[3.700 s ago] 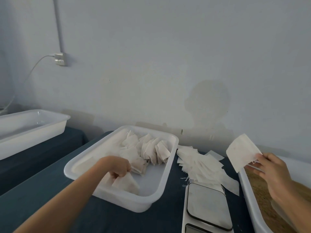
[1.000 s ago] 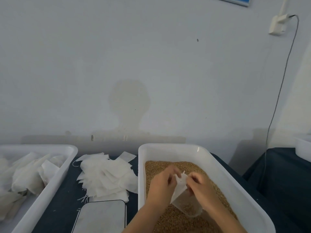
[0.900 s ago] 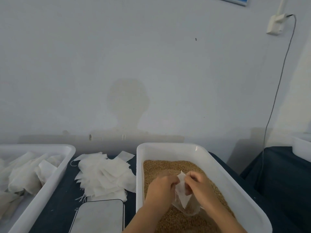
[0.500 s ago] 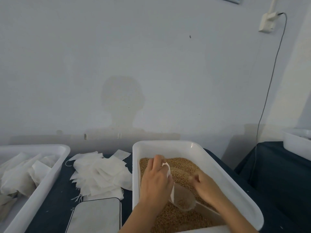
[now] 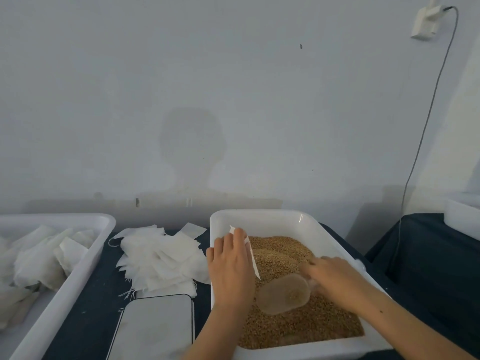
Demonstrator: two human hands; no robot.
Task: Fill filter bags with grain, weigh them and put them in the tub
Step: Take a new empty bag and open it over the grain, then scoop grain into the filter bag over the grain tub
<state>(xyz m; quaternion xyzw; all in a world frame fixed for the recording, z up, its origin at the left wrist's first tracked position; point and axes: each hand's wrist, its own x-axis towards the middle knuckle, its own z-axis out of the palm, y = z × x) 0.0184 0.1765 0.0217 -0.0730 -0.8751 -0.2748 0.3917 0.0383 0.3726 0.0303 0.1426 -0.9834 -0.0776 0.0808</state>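
1. Left hand hovers over the near-left part of the grain tub, back of the hand up, fingers fairly straight and pinching an empty filter bag whose thin white edge shows along the hand's right side and pokes out above the fingertips.
2. Right hand reaches in from the right, blurred, fingers curled round the handle end of a clear plastic scoop.
3. That scoop lies low on the grain, its mouth turned toward the left hand, with a small heap of grain visible inside it.
4. The scoop sits just right of the left hand and just below the bag's lower corner; whether scoop and bag touch, I cannot tell.
5. Brown grain fills the bottom of this white tub, heaped higher toward the far end.
6. Left of the grain tub, a loose pile of empty filter bags lies on the dark blue table cover, a few threads trailing from its near edge.
7. Just in front of that pile sits the scale, its pale platform bare.
8. Far left, a second white tub holds a jumble of filled bags.
9. On the wall up right, a socket with a cable hanging down.
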